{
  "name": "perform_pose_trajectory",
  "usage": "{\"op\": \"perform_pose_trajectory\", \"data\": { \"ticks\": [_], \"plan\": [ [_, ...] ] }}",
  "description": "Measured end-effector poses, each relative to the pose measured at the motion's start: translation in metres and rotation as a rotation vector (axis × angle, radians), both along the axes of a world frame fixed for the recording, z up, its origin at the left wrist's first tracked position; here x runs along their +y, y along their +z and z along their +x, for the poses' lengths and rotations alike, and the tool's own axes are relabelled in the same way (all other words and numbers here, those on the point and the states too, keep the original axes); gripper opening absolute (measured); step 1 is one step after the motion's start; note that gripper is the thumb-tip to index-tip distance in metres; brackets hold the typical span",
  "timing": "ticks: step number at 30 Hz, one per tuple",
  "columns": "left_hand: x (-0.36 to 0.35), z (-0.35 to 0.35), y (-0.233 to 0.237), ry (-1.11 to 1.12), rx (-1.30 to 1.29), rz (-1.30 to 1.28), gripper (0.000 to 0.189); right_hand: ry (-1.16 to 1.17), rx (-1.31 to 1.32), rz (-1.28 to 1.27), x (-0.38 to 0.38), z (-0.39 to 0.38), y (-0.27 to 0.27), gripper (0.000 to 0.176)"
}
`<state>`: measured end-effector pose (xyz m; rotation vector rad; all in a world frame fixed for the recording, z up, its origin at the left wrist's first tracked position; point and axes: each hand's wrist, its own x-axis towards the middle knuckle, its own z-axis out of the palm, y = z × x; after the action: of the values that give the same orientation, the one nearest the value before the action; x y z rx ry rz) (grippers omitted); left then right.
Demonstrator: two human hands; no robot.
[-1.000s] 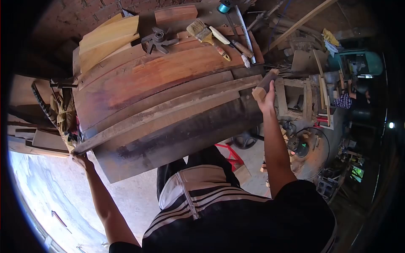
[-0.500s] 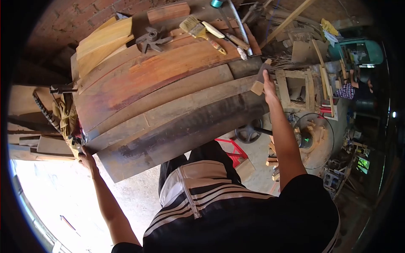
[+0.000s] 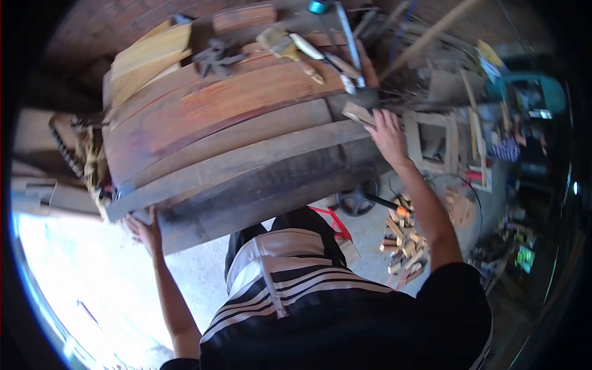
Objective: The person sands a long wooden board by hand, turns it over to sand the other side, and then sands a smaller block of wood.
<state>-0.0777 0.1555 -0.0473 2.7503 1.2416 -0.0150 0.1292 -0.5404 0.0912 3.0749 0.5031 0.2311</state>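
A long, narrow wooden plank (image 3: 246,160) lies lengthwise over the near side of the workbench, on top of a dark board (image 3: 259,200). My left hand (image 3: 145,233) is at the plank's left end, fingers spread, apparently touching its near edge. At the opposite end, my right hand (image 3: 388,140) is closed around a small wooden block (image 3: 357,113), which sits at the plank's far edge. Motion blur hides whether the block touches the plank. Beyond the plank lies a wide reddish board (image 3: 240,105).
Farther back lie a paintbrush (image 3: 279,43), a white-bladed tool (image 3: 306,46), a saw blade (image 3: 348,43), a dark metal hub (image 3: 217,58) and yellowish boards (image 3: 151,55). Wood offcuts (image 3: 404,243) and a black wheel (image 3: 357,198) are at right. Another person (image 3: 527,145) is in the background.
My right hand has turned over the block and moved slightly down and left with it. My left hand has shifted right, its fingers now spread. The view has moved a little.
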Motion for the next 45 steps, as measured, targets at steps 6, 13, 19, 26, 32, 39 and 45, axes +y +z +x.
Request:
{"op": "perform_pose_trajectory", "data": {
  "ticks": [6, 13, 19, 26, 32, 39, 45],
  "plan": [
    [-0.052, 0.012, 0.031, 0.151, -0.202, -0.429, 0.106, 0.168, 0.195, -0.031, -0.037, 0.01, -0.028, 0.056],
    [-0.057, 0.044, -0.012, 0.369, -0.523, -0.588, 0.117, 0.446, 0.143, -0.079, 0.1, -0.001, -0.038, 0.055],
    [-0.077, 0.056, 0.012, 0.374, -0.735, -0.809, 0.084, 0.632, 0.11, 0.142, 0.2, 0.001, -0.049, 0.048],
    [-0.085, 0.056, 0.014, 0.356, -0.81, -0.781, 0.064, 0.58, 0.071, -0.245, -0.041, 0.027, -0.026, 0.056],
    [-0.1, 0.058, 0.014, 0.462, -0.487, -0.485, 0.12, 0.559, 0.156, -0.14, -0.059, 0.028, -0.041, 0.062],
    [-0.114, 0.06, 0.026, 0.489, -0.457, -0.383, 0.107, 0.802, 0.136, 0.019, 0.188, -0.01, -0.023, 0.053],
    [-0.16, 0.031, 0.015, 0.226, -0.377, -0.332, 0.088, 0.835, 0.179, 0.041, 0.173, 0.004, -0.019, 0.052]
  ]
}}
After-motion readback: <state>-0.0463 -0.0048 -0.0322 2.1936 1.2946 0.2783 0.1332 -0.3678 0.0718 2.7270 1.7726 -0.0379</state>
